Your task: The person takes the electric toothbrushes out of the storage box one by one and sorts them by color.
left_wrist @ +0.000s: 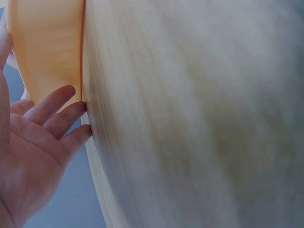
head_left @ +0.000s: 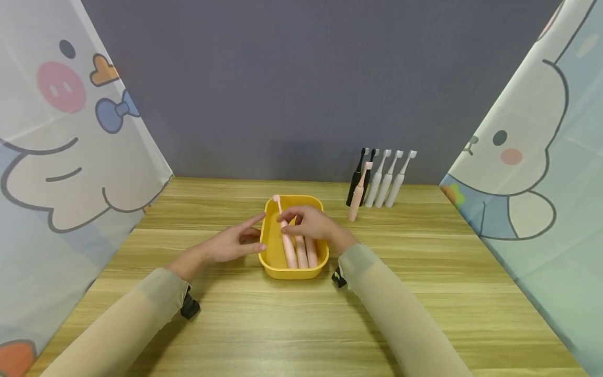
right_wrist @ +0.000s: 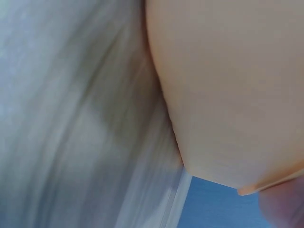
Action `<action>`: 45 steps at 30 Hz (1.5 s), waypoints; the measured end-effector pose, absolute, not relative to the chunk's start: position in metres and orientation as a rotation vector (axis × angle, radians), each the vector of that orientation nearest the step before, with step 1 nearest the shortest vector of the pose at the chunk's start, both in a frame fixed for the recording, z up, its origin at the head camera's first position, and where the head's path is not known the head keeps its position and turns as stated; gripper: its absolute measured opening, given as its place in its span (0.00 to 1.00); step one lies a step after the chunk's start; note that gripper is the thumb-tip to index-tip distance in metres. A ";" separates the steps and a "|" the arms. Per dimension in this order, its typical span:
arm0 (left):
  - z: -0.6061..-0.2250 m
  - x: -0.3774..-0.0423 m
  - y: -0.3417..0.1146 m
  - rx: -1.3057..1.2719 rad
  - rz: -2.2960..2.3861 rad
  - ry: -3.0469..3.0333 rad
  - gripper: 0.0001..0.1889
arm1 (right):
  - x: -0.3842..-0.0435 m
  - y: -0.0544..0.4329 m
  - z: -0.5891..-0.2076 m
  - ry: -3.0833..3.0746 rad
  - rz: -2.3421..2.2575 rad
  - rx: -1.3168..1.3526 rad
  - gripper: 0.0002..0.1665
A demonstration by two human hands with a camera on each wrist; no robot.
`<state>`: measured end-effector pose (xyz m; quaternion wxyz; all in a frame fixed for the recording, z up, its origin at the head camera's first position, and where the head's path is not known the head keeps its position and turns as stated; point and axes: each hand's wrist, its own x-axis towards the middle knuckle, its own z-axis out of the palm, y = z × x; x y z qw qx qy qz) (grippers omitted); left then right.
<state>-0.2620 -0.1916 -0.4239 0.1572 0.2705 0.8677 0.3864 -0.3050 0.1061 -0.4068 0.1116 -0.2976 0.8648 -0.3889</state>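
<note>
A yellow bin [head_left: 294, 274] stands on the table with several pink electric toothbrushes inside. My right hand [head_left: 311, 222] reaches over the bin's right side and pinches the leftmost pink electric toothbrush [head_left: 289, 254] near the top of its handle. Its brush head points to the bin's back left corner. Two more pink handles [head_left: 301, 254] lie beside it, their upper parts hidden under my right hand. My left hand [head_left: 231, 242] rests at the bin's left wall, fingers spread and fairly straight, thumb near the rim. In the left wrist view, the fingers of my left hand [left_wrist: 42, 137] lie against the orange-looking wall.
At the back right, a pink toothbrush [head_left: 356, 201] stands upright before two black toothbrushes [head_left: 355, 183] and several white toothbrushes [head_left: 386, 183]. A grey wall [head_left: 301, 94] closes the table's [head_left: 264, 324] far side, and printed cartoon sheets [head_left: 527, 141] hang left and right.
</note>
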 end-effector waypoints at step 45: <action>-0.422 -0.263 -0.192 0.759 1.098 2.493 0.53 | -0.266 0.128 -0.395 2.481 -1.481 -0.822 0.32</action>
